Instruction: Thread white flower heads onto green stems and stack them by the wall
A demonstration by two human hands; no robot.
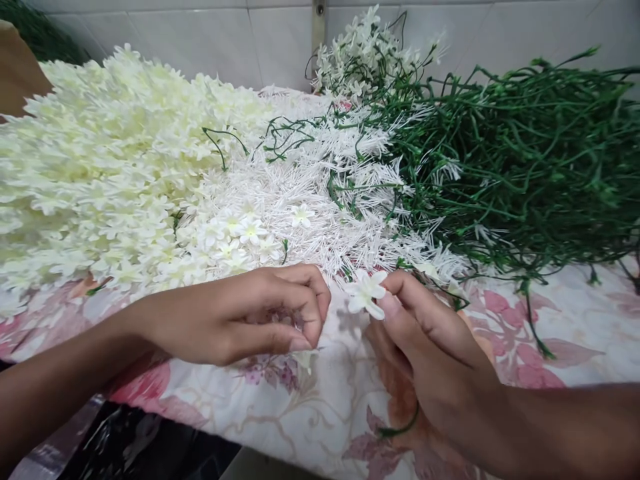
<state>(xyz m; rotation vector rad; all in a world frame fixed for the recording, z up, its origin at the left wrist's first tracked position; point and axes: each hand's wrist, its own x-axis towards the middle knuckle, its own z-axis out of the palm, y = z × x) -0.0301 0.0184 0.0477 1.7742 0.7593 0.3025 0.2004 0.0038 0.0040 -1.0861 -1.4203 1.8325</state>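
Note:
My right hand [440, 347] pinches a white artificial flower [366, 293] between thumb and forefinger, its open petals facing me. To the left of it, my left hand [245, 313] is closed, with thumb and forefinger tips pressed together. Whatever lies between those tips is too small to make out; a pale bit shows just under them. Below my right hand a short green stem [400, 427] curves out. Just beyond both hands spreads a pile of thin white stamens [300, 187], with a few loose flower heads [250, 230] on its near side.
A large heap of cream-white flower heads [110, 153] fills the left. Green plastic stems [540, 160] are heaped at the right. Against the tiled wall [200, 40] stands a bunch of assembled white flowers [365, 57]. A floral cloth [260, 413] lies underneath; black plastic [145, 443] shows at the lower left.

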